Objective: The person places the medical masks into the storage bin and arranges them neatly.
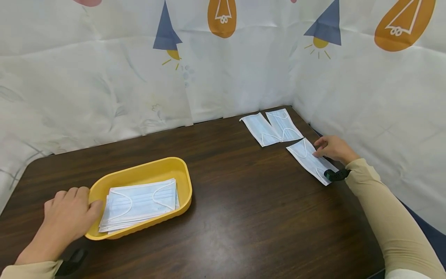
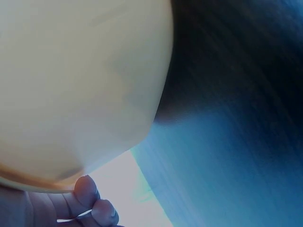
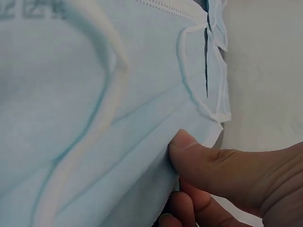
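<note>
My left hand [image 1: 67, 215] grips the left end of a yellow plastic basket [image 1: 185, 182] by its rim. In the left wrist view, fingertips [image 2: 86, 190] curl against the basket's wall. Inside lies a stack of pale blue face masks [image 1: 143, 199] with white ear loops. Out at the table's right side, my right hand [image 1: 333, 149] pinches the long edge of one face mask [image 1: 302, 153]. The right wrist view has the thumb [image 3: 194, 153] on top of this mask and fingers tucked under its edge. Just beyond it lie two more masks [image 1: 260, 130], side by side.
A dark brown wooden table [image 1: 240, 209] carries everything. White fabric [image 1: 104, 77] printed with lamps and bulbs hangs along its back and right edges, close to my right hand.
</note>
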Demonstrator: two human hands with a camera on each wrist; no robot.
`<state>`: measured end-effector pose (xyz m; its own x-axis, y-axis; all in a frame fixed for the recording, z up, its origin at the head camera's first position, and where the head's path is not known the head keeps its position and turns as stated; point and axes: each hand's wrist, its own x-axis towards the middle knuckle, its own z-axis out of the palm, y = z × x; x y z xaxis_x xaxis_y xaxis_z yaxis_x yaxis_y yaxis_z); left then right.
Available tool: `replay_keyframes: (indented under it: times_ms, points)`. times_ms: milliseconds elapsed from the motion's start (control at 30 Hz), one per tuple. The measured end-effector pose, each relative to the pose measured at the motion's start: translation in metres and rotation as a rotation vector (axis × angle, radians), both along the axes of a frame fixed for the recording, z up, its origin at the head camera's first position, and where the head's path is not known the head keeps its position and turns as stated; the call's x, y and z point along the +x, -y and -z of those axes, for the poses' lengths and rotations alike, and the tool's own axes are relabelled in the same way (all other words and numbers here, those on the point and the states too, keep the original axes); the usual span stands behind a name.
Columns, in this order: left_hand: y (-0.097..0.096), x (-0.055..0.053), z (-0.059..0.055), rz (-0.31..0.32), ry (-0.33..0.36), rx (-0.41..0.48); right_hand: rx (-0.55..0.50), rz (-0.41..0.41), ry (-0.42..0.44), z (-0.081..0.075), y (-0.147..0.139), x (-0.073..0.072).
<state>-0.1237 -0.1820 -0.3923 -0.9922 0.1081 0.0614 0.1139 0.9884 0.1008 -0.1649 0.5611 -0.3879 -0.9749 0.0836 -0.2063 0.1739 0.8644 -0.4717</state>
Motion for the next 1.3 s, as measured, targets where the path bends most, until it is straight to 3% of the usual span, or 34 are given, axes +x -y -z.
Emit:
replay_keyframes:
  times_ms: [967,1300]
  points:
    - [0.001,-0.002,-0.001,0.007,0.037,-0.002,0.002,0.035,0.091,-0.007,0.008,-0.003]
    - [0.002,0.001,-0.002,-0.002,0.035,0.002,0.106,0.031,0.063,-0.002,0.015,-0.004]
